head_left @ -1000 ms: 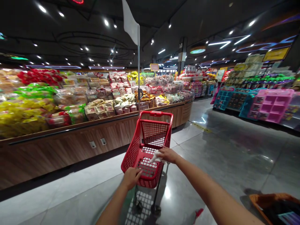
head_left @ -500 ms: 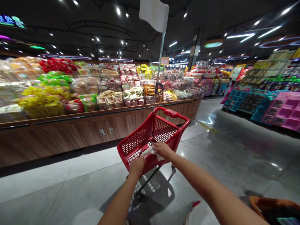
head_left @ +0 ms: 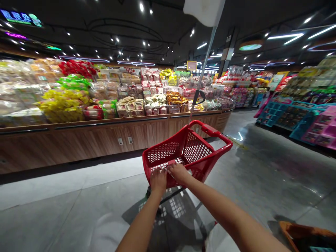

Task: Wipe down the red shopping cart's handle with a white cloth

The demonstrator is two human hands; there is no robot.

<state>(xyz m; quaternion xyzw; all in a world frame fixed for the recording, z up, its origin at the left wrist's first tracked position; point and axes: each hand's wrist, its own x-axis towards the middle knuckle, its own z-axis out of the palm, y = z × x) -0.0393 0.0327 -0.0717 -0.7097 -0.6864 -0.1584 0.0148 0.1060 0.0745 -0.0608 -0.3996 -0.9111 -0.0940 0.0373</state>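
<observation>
A red plastic shopping cart [head_left: 193, 150] stands on the grey floor right in front of me, tilted toward the right. A metal pole [head_left: 203, 73] with a white flag [head_left: 203, 10] rises from its far end. My left hand [head_left: 158, 180] grips the near rim of the cart, fingers curled over it. My right hand [head_left: 179, 173] sits beside it on the same rim, closed over a white cloth or paper that barely shows. The basket looks empty inside.
A long wooden display counter [head_left: 105, 136] piled with packaged snacks runs along the left. Pink and blue crate racks [head_left: 312, 122] line the right side. An orange basket [head_left: 307, 236] sits at the bottom right corner. Glossy floor [head_left: 262, 175] stretches ahead.
The cart has swung round to the right and tilted. My two hands have come together on its near rim, and the white cloth is now mostly hidden under my right hand.
</observation>
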